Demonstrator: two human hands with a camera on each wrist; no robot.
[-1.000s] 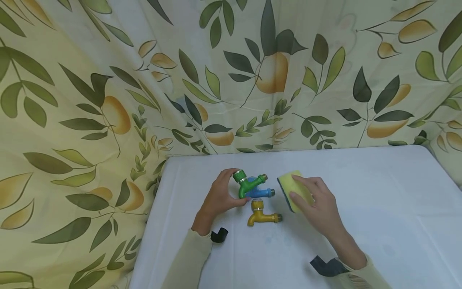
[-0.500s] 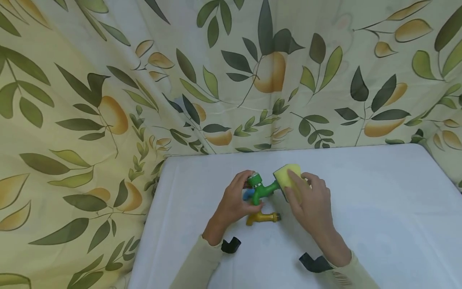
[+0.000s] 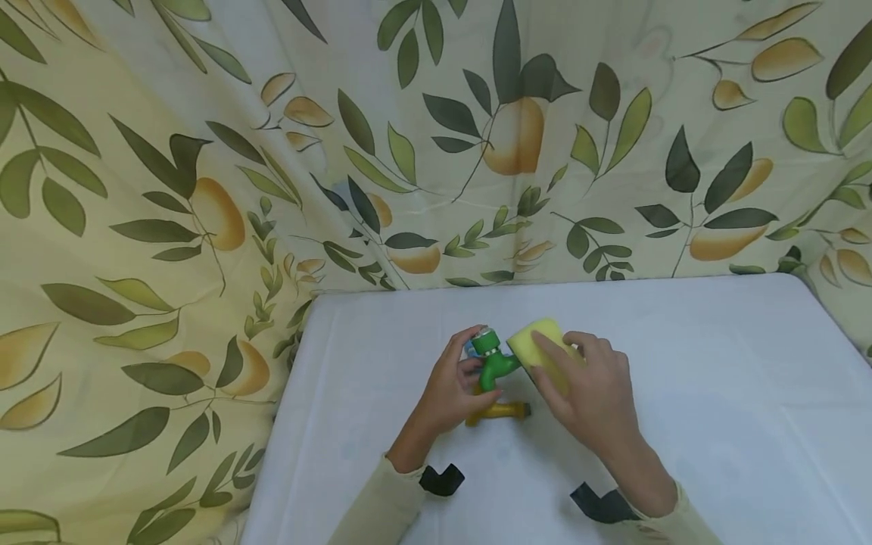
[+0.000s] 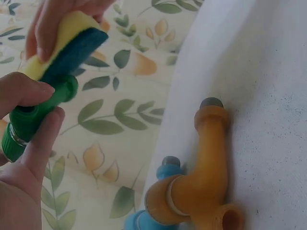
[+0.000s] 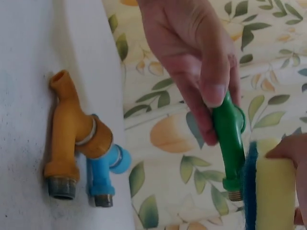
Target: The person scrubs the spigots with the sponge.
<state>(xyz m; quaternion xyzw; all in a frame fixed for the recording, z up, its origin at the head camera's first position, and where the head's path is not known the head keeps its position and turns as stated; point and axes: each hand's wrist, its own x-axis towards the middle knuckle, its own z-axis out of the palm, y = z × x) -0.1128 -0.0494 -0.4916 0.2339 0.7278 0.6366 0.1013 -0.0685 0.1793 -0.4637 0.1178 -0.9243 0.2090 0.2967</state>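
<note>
My left hand (image 3: 450, 390) grips a green tap (image 3: 496, 367) above the table, thumb on one side and fingers on the other. In the right wrist view its threaded end points downward. My right hand (image 3: 599, 393) holds a yellow sponge (image 5: 276, 187) with a dark blue-green scouring side. That scouring side lies against the tap's pipe near the threaded end, as the left wrist view shows. Below the left hand, a yellow-orange tap (image 4: 211, 158) lies on the table, partly covered in the head view. Behind it is a blue tap (image 5: 100, 175), mostly hidden by the hand from above.
A white-covered table (image 3: 736, 393) extends to the right and toward the front. Leaf-and-fruit patterned cloth (image 3: 381, 136) hangs behind the table and along its left side. Black straps (image 3: 443, 480) sit at both wrists over light sleeves.
The left hand has carried the green tap to the right, away from over the blue tap. The right hand has brought the sponge left against the tap, and the two now touch.
</note>
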